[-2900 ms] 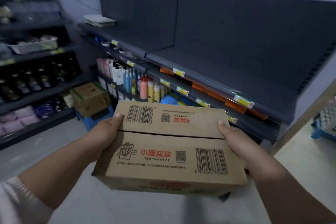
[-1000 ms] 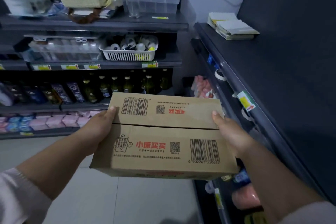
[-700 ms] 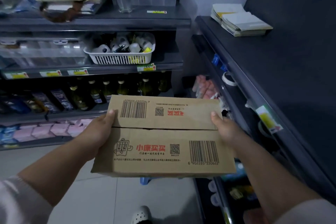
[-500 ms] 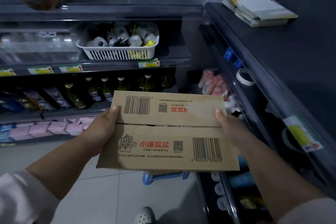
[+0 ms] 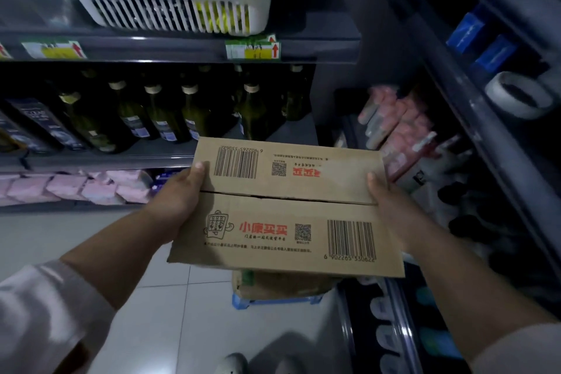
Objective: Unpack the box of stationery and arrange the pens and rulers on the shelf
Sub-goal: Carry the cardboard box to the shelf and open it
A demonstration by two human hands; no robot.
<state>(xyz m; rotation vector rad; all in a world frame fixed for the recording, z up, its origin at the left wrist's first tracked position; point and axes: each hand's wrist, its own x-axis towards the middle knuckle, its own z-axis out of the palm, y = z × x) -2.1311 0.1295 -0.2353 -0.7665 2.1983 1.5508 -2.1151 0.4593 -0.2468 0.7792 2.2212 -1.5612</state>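
A closed brown cardboard box [image 5: 288, 206] with barcodes and red print is held level in front of me, its two top flaps meeting in a seam. My left hand [image 5: 179, 200] grips its left end, thumb on the top flap. My right hand [image 5: 384, 200] grips its right end, thumb over the top edge. The dark shelf unit [image 5: 485, 118] runs along my right. No pens or rulers show; the box hides its contents.
A white slatted basket [image 5: 170, 6] of small items sits on the shelf ahead, with dark bottles [image 5: 158, 112] below and pink packs [image 5: 76, 185] lower still. A second cardboard box [image 5: 279, 285] on a blue stool lies on the tiled floor under mine. A tape roll [image 5: 519, 94] lies on the right shelf.
The view has turned left from the empty dark shelf and tilted down; the box has stayed in both hands, now lower and nearer the floor box.
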